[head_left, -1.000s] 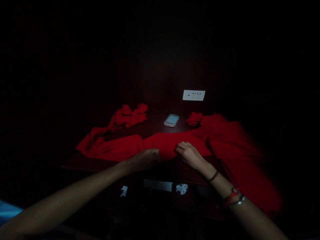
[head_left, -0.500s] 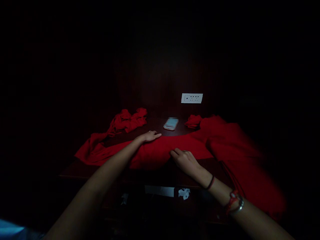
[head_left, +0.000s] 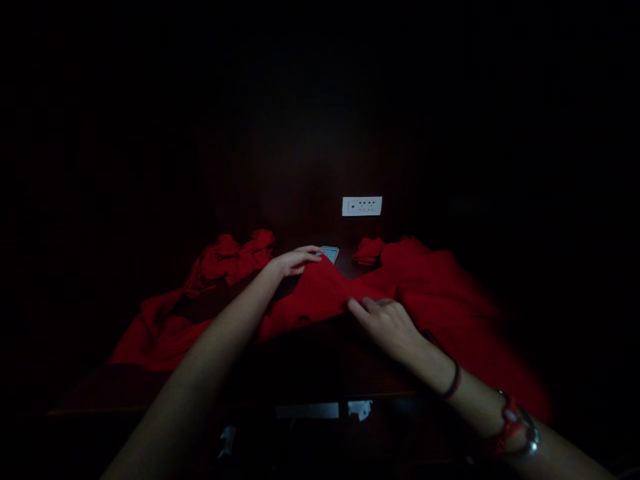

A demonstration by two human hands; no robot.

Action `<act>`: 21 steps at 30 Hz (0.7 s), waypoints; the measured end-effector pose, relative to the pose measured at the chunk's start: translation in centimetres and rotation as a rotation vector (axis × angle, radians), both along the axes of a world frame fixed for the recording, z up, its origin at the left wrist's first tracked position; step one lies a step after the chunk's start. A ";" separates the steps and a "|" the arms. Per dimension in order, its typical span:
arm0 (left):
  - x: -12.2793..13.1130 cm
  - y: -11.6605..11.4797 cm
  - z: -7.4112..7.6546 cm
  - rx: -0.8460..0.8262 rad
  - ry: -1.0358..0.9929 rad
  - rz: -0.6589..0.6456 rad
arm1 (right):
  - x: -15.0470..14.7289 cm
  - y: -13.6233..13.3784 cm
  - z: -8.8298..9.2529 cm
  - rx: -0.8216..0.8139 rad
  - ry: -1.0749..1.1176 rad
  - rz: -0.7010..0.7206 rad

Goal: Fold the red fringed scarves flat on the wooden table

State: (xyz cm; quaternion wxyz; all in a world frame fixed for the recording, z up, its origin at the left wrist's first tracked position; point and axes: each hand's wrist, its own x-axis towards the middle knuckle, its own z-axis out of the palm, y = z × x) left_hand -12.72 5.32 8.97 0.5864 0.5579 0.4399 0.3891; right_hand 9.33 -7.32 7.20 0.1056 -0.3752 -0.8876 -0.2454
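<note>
Pinching red cloth [head_left: 325, 290]: left hand [head_left: 298, 262] at its far edge, right hand [head_left: 389, 324] (dim, but seemingly gripping) nearer.

light: very dim | wall [head_left: 290, 180]: dark reddish, white socket plate [head_left: 362, 206] | table [head_left: 115, 388]: dark

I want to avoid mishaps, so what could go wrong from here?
The left hand holds the red cloth raised close by the phone, so the cloth might drag or cover it. The bracelets on the right forearm could snag the cloth. In this dim light, creases may go unnoticed.
</note>
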 end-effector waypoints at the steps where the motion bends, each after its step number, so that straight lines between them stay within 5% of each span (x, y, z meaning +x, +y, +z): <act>1: 0.8 0.2 0.8 0.049 -0.032 -0.012 | 0.7 -0.1 0.4 0.002 0.049 -0.033; 8: 10.5 2.9 5.6 0.278 -0.217 -0.202 | 7.3 0.2 2.1 0.031 0.764 -0.083; 12: 18.3 4.7 6.7 0.343 -0.143 -0.213 | 12.5 0.7 2.0 0.098 1.086 -0.271; 17: 27.1 6.6 5.0 0.507 0.187 -0.129 | 17.3 2.3 0.3 0.055 1.020 -0.620; 21: 29.6 6.7 2.2 0.796 0.677 -0.113 | 18.1 3.5 -1.6 -0.232 0.766 -0.886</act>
